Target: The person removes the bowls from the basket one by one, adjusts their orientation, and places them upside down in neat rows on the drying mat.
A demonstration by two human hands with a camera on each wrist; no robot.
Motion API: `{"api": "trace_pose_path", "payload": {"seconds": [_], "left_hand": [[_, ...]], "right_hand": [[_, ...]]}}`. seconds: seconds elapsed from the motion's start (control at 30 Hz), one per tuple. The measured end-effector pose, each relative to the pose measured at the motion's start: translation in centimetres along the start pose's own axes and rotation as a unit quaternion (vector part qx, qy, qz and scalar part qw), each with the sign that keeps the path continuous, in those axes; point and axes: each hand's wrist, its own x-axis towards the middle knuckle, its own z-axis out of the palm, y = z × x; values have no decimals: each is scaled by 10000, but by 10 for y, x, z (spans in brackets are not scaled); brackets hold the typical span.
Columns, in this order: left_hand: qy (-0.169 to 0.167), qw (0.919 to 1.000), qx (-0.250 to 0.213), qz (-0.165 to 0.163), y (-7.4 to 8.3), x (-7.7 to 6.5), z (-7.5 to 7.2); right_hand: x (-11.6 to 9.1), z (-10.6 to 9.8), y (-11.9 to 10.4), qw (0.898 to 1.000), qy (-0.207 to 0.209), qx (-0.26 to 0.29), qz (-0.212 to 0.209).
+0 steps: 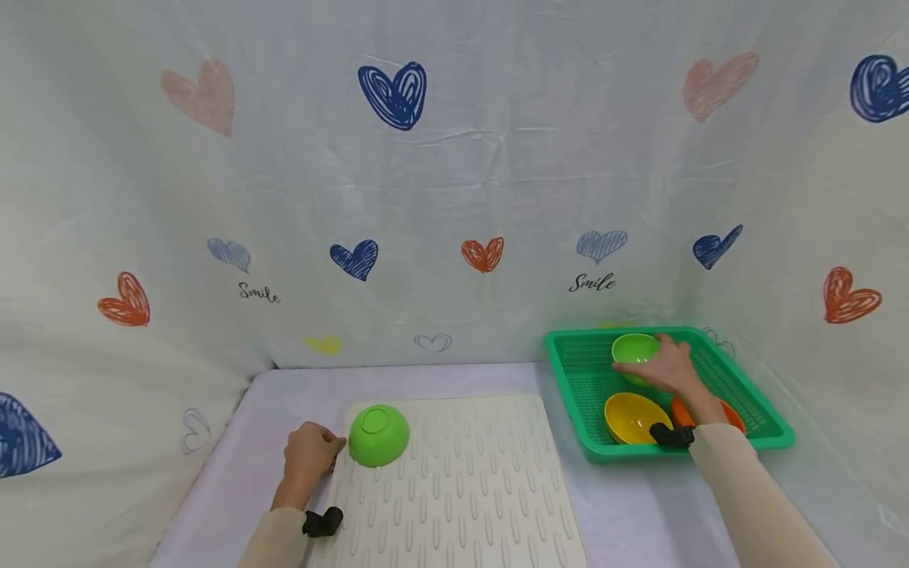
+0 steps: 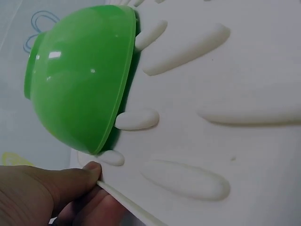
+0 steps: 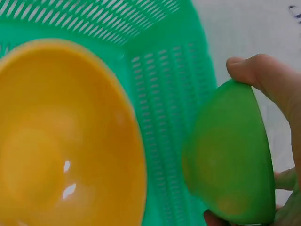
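Note:
With thumb and fingers, my left hand [image 1: 308, 457] pinches the left edge of a white ridged mat [image 1: 461, 489]. Beside that hand a green bowl [image 1: 379, 435] sits upside down on the mat; the left wrist view shows its rounded side [image 2: 84, 75] just above the thumb. My right hand [image 1: 671, 367] grips a second, lighter green bowl [image 1: 634, 349] by its rim, over the far part of a green perforated basket [image 1: 618, 451]. A yellow bowl [image 3: 70, 136] lies in the basket, mouth upward. An orange bowl [image 1: 731, 414] is there too, partly hidden by my right wrist.
A pale cloth covers the table [image 1: 298, 386]. The basket stands to the right of the mat. Behind both hangs a white sheet [image 1: 454, 189] printed with hearts, which also closes in the left and right sides.

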Motion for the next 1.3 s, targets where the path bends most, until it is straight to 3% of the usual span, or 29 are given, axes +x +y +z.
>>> {"api": "trace_pose_path", "payload": {"seconds": [0.2,0.33,0.53,0.77,1.0,1.3], "left_hand": [[-92,9999,28,-122,-10,-1,-16],[-122,9999,-30,-47,-9,-1,-12],[-144,9995,-108,-271,-6,-3,-5],[-45,9998,-152,-152,-3,-2,-1],[-43,9997,-181,-147,1,-1,1],[-118,9992,-228,-313,1,1,3]], "right_hand": [[-23,13,-39,9952,-320,884,280],[-44,17,-59,9948,5,984,270],[-68,24,-85,9939,321,1024,244],[-88,37,-105,9907,229,1342,-8],[-102,55,-130,9932,436,1001,-403],[-111,101,-160,9856,726,1244,-886]]}}
